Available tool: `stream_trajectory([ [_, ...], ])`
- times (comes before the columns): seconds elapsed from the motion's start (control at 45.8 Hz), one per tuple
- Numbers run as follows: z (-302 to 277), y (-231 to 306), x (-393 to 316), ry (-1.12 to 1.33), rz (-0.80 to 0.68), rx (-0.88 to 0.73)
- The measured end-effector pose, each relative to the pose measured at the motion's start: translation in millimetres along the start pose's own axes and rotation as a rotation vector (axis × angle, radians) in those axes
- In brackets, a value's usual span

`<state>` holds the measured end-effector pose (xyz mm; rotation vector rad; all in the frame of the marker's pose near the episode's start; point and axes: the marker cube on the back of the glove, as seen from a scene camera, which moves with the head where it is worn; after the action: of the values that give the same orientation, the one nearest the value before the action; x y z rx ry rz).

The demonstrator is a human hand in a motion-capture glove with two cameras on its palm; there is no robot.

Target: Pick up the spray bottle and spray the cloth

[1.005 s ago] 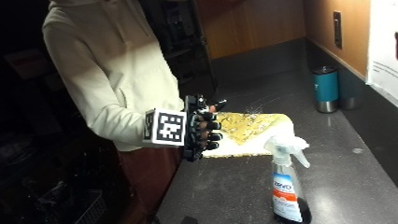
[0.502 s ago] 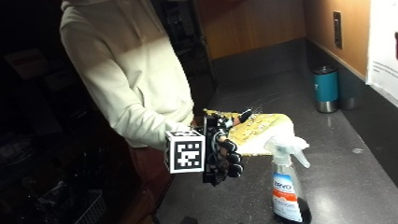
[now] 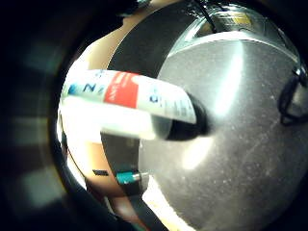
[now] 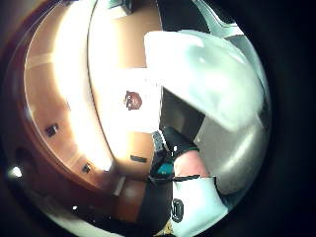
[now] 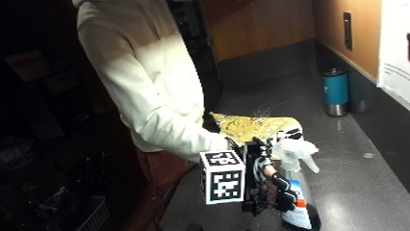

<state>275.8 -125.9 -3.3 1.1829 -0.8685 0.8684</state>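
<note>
spray bottle (image 5: pixel 297 192): translucent glossy plastic, white plastic trigger head, smooth printed label | cloth (image 5: pixel 253 126): yellow, soft, crumpled weave | counter (image 5: pixel 359 178): dark speckled stone-like top, semi-gloss, reflecting light | tumbler (image 5: pixel 336 91): teal matt body, bare metal base | wall panel (image 5: pixel 269 24): smooth wood | sleeve (image 5: pixel 154 110): cream matt knit fabric

Open counter (image 5: pixel 359 159) beyond spray bottle (image 5: pixel 296 192)
</note>
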Motion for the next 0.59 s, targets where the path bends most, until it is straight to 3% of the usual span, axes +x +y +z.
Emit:
stream_trajectory([
  [0.35,15,-37,-3,-0.040,0.108,0.131],
  [0.59,19,-52,-7,0.036,0.052,-0.027],
])
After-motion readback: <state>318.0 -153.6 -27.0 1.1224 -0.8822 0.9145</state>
